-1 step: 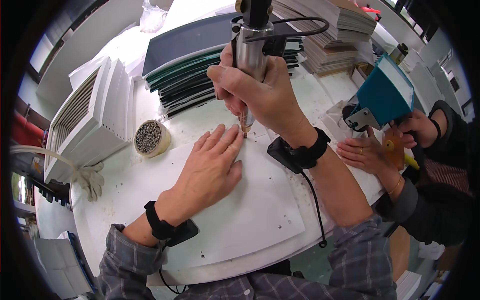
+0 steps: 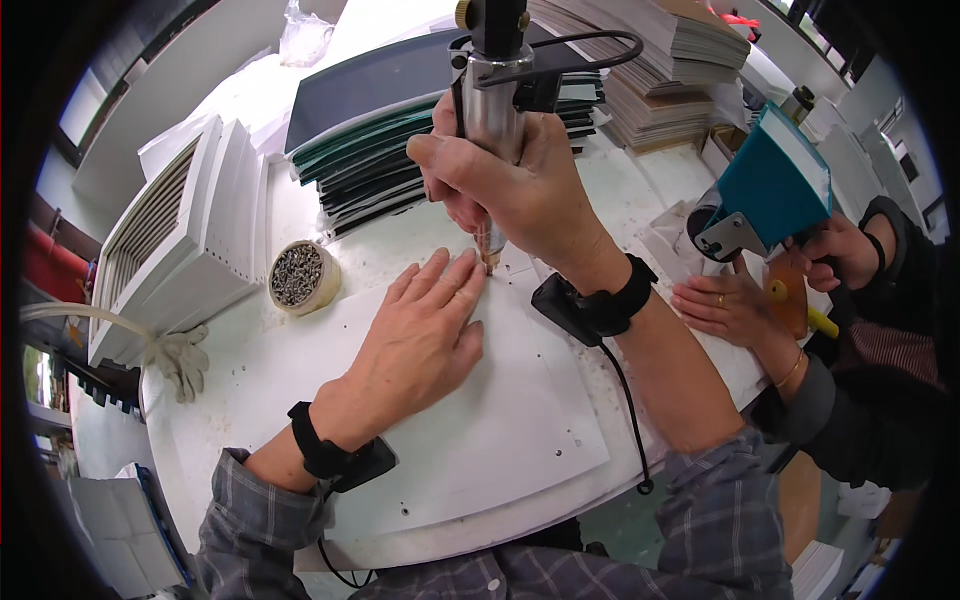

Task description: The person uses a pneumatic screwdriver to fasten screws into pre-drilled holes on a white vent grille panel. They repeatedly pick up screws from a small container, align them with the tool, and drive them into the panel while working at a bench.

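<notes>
My right hand (image 2: 520,185) is wrapped round a silver power screwdriver (image 2: 493,115), held nearly upright with its black top leaning slightly left. The copper-coloured tip reaches down to the white board (image 2: 500,420) near its far edge, just beyond my left fingertips; whether a screw sits under it is too small to tell. My left hand (image 2: 415,325) lies flat on the board, its fingers stretched out close beside the tip. Several small dark spots, perhaps holes or screws, mark the board. Left of the tip stands a round tub (image 2: 330,290) filled with small metal screws.
Stacked dark panels (image 2: 375,75) lie behind the tool. White slotted frames (image 2: 165,230) stand at left, beside a pale glove (image 2: 180,365). Sheets (image 2: 650,50) are piled at back right. At right, a co-worker's hands (image 2: 730,305) are near a teal device (image 2: 775,175). Cables hang from my wrist straps.
The screwdriver's top and my right hand have shifted slightly left, while the tip stays about where it was. My left hand is still. The co-worker's teal device has moved a little.
</notes>
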Demonstrator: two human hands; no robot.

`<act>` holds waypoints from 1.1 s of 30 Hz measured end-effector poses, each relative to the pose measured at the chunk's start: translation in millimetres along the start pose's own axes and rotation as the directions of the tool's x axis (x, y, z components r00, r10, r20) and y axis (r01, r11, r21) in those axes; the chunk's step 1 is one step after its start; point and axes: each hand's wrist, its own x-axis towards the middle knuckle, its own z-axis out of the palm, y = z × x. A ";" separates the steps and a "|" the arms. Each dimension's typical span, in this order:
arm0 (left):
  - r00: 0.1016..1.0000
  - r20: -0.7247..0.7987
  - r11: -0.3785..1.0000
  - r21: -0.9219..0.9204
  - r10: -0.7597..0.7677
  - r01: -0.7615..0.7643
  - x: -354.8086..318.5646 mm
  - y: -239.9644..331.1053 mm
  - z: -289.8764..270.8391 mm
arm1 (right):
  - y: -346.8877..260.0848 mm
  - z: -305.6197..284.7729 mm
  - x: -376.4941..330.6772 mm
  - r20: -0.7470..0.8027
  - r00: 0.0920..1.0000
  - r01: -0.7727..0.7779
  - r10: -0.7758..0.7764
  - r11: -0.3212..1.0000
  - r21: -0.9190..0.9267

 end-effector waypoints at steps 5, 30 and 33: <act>1.000 0.023 0.998 0.054 0.016 -0.017 -7.8 19.7 -6.1 | -14.2 0.5 -2.0 0.003 0.997 0.077 -0.077 0.997 0.017; 0.891 -0.272 0.929 -0.030 -0.363 0.369 -161.2 0.9 -44.3 | -66.0 19.8 -40.3 -0.046 0.975 0.223 -0.219 0.962 0.160; 0.933 -0.228 0.956 0.031 -0.277 0.291 -158.3 -3.3 -46.9 | -67.7 12.5 -51.5 -0.049 0.968 0.251 -0.246 0.957 0.147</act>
